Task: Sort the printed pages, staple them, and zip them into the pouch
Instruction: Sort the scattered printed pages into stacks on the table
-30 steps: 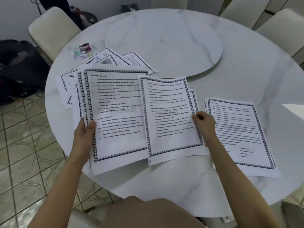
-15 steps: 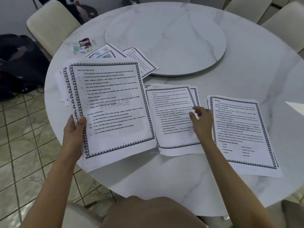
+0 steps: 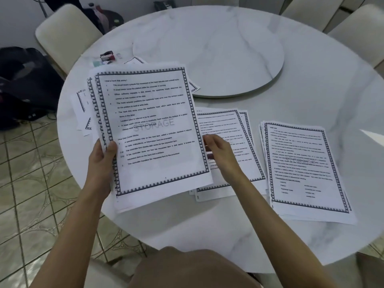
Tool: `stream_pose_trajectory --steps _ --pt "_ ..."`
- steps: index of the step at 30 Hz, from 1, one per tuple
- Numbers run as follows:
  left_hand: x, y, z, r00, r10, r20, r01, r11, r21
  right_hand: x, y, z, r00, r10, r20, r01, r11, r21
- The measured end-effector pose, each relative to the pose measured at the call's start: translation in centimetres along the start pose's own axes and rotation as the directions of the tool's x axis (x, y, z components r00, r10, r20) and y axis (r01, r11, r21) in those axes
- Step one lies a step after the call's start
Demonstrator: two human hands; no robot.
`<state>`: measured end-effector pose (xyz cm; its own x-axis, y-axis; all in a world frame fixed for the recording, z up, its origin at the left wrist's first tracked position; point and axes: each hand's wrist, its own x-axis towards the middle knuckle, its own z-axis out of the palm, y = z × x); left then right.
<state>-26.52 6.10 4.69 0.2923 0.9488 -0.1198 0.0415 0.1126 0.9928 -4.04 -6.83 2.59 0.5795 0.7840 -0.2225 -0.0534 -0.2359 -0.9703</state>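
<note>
Printed pages (image 3: 149, 129) fanned and held up over the table (image 3: 311, 80), clamped at the left edge in left hand (image 3: 101, 163), probably for peeling the top sheet onto middle pile (image 3: 239, 129) with right hand (image 3: 220, 156), grip there unclear tbh.

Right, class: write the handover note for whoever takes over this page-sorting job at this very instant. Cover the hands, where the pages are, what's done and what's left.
Left hand grips a stack of printed pages by its left edge, held above the table.
Right hand is at the stack's right edge, over the middle pile. Whether it pinches a sheet is unclear.
Right pile lies flat beside the middle one, not touching it. Loose pages lie behind the held stack.
Done: two piles laid out.
Left: sort the held and loose pages, staple, zip into the pouch. The pouch is not clearly in view.
</note>
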Motion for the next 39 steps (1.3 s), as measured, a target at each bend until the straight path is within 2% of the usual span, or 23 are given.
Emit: stream_pose_trajectory --steps 10,16,22,29,39 --pt "-0.9 -1.4 3.0 0.992 -0.053 0.111 0.058 0.997 -0.041 -0.3 -0.3 -1.3 0.989 0.025 -0.146 -0.03 0.999 -0.037" --pt "-0.7 -1.7 3.4 0.992 -0.058 0.115 0.061 0.998 -0.023 -0.8 -0.1 -2.0 0.981 0.014 -0.194 -0.011 1.0 0.016" --pt "-0.7 -1.8 4.6 0.989 -0.06 0.136 0.061 0.998 -0.008 -1.4 0.1 -2.8 0.966 -0.008 -0.26 0.007 1.0 -0.008" --pt "-0.8 -2.1 6.1 0.984 -0.078 0.159 0.074 0.997 0.032 -1.7 0.7 -4.4 0.939 0.067 -0.338 -0.056 0.998 0.042" --pt "-0.9 -2.1 7.8 0.982 -0.087 0.17 0.071 0.993 0.097 -2.6 0.9 -6.8 0.924 0.069 -0.377 -0.044 0.996 0.075"
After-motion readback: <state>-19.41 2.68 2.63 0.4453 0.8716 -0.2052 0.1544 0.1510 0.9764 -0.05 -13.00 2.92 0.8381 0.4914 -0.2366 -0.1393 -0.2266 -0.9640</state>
